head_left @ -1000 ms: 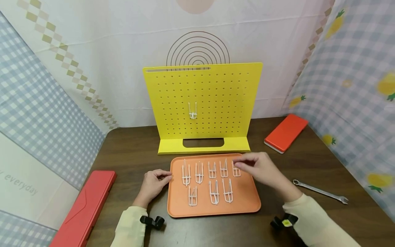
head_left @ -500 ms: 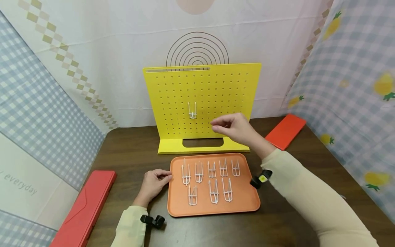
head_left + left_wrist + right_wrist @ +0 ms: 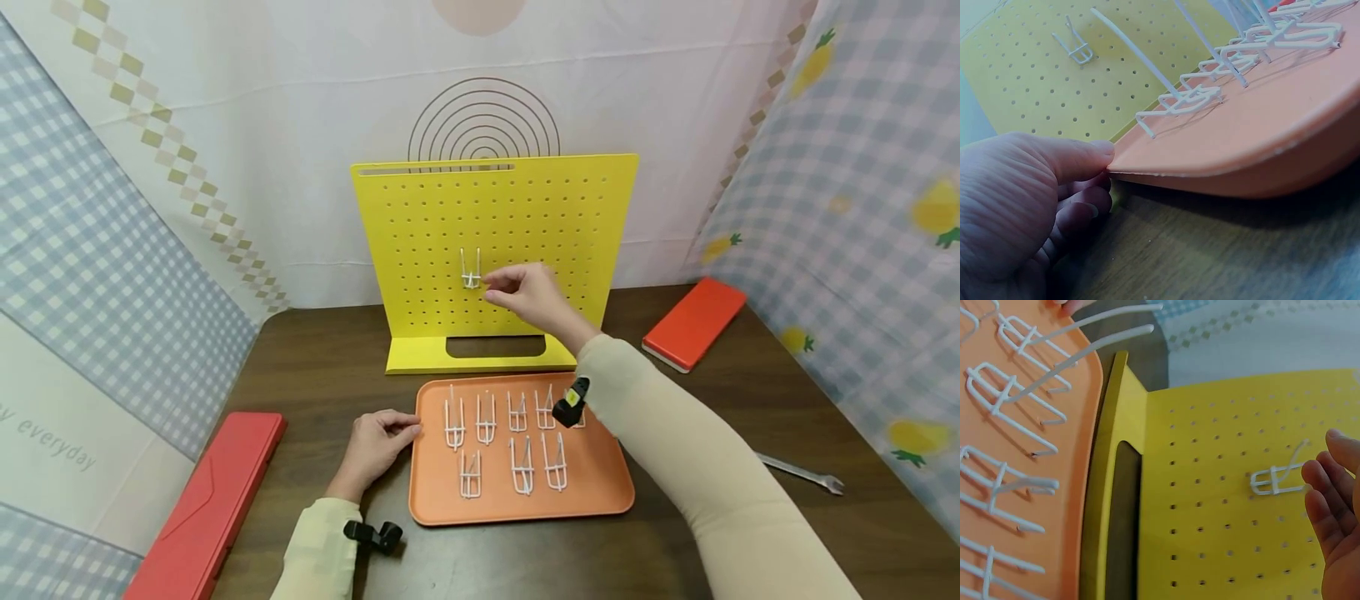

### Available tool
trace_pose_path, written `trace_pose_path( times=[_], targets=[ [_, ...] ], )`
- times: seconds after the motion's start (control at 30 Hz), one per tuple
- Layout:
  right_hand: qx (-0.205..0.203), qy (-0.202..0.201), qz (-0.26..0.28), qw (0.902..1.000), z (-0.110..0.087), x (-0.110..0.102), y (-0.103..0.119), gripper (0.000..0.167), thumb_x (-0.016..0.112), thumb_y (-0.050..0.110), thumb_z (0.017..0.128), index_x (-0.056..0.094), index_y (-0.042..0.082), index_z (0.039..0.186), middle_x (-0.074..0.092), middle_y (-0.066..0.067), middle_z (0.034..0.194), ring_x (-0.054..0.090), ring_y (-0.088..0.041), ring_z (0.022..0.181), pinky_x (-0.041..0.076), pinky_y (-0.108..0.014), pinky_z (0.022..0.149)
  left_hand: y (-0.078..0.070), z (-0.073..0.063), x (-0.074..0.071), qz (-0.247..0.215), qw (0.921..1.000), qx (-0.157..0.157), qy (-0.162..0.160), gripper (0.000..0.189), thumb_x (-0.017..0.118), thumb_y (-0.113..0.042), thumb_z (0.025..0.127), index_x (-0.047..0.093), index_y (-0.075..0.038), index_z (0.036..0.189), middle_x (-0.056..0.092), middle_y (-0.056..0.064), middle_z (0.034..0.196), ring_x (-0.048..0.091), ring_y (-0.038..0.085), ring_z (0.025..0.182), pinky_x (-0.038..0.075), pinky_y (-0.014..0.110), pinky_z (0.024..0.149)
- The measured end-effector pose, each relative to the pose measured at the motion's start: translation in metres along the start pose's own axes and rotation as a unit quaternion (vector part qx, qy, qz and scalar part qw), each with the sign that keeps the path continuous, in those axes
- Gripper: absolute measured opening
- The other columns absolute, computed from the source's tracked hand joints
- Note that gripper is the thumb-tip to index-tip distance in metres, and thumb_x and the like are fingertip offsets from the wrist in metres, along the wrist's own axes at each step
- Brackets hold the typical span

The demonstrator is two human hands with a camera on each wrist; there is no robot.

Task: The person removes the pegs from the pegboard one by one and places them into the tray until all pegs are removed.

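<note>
A single white wire hook (image 3: 470, 277) hangs on the upright yellow pegboard (image 3: 442, 346). My right hand (image 3: 534, 297) is just right of that hook, thumb and fingers parted, with nothing held; in the right wrist view the fingertips (image 3: 1315, 469) overlap the hook's prong ends. Below the board lies an orange tray (image 3: 600, 492) bearing several more white wire hooks (image 3: 470, 475) in two rows. My left hand (image 3: 373, 447) pinches the tray's left rim, its thumb (image 3: 1088, 156) on top and the other fingers underneath, as the left wrist view shows.
A long red case (image 3: 213, 500) lies at the table's left edge. Toward the back right is a flat red box (image 3: 697, 321). A wrench (image 3: 806, 473) sits on the right, partly behind my right sleeve. White curtain cloth (image 3: 315, 208) hangs behind the board.
My right hand has risen from the tray's far right corner, moving up and left to the hook on the pegboard. The left hand stays at the tray rim.
</note>
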State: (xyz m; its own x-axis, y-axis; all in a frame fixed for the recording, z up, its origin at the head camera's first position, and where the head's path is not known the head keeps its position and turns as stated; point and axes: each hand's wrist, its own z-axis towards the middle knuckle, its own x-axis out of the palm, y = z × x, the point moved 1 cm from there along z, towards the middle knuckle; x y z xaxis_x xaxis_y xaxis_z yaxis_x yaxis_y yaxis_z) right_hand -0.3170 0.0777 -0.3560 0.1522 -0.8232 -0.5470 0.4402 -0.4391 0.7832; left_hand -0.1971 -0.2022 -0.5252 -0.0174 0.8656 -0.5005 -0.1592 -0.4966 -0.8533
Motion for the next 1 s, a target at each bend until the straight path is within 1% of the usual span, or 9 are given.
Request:
trace_pose_path(
  times=[0.13,0.3,0.53,0.73,1.0],
  targets=[
    [0.02,-0.005,0.016,0.9997,0.01,0.011,-0.009,0.027,0.074,0.015,0.086,0.072,0.005,0.111,0.072,-0.001,0.094,0.066,-0.014,0.081,0.054,-0.027,0.065,0.0,0.0,0.0,0.001,1.0,-0.002,0.0,0.005,0.077,-0.016,0.083,0.078,-0.016,0.088,0.071,-0.003,0.085,0.064,0.01,0.072,0.052,0.023,0.062],
    [0.035,-0.007,0.039,0.9986,0.019,0.023,-0.013,0.027,0.073,0.012,0.086,0.072,0.005,0.113,0.072,-0.001,0.095,0.066,-0.016,0.082,0.054,-0.028,0.067,0.001,0.001,0.0,0.005,1.0,-0.002,0.0,0.005,0.077,-0.016,0.083,0.078,-0.017,0.088,0.071,-0.004,0.085,0.064,0.01,0.071,0.052,0.024,0.061],
    [0.059,-0.014,0.067,0.9959,0.028,0.033,-0.02,0.028,0.073,0.013,0.086,0.071,0.005,0.114,0.071,-0.002,0.097,0.065,-0.016,0.086,0.054,-0.03,0.071,0.0,0.001,-0.001,0.004,1.0,0.008,-0.003,0.005,0.078,-0.016,0.083,0.078,-0.016,0.087,0.071,-0.004,0.084,0.064,0.01,0.072,0.052,0.024,0.061],
    [0.054,-0.023,0.067,0.9961,0.032,0.039,-0.021,0.027,0.073,0.015,0.087,0.072,0.006,0.113,0.071,-0.002,0.099,0.065,-0.015,0.087,0.054,-0.028,0.072,0.0,0.0,-0.002,0.004,0.9999,0.014,-0.009,0.005,0.079,-0.014,0.081,0.078,-0.015,0.086,0.071,-0.003,0.083,0.064,0.01,0.07,0.052,0.023,0.06],
    [0.055,-0.038,0.072,0.9951,0.033,0.041,-0.026,0.025,0.072,0.015,0.088,0.072,0.005,0.111,0.071,-0.002,0.102,0.065,-0.016,0.088,0.054,-0.028,0.073,0.001,0.001,0.0,0.003,1.0,0.001,-0.004,0.005,0.078,-0.016,0.082,0.078,-0.016,0.087,0.071,-0.004,0.083,0.064,0.01,0.071,0.052,0.024,0.06]
  ],
)
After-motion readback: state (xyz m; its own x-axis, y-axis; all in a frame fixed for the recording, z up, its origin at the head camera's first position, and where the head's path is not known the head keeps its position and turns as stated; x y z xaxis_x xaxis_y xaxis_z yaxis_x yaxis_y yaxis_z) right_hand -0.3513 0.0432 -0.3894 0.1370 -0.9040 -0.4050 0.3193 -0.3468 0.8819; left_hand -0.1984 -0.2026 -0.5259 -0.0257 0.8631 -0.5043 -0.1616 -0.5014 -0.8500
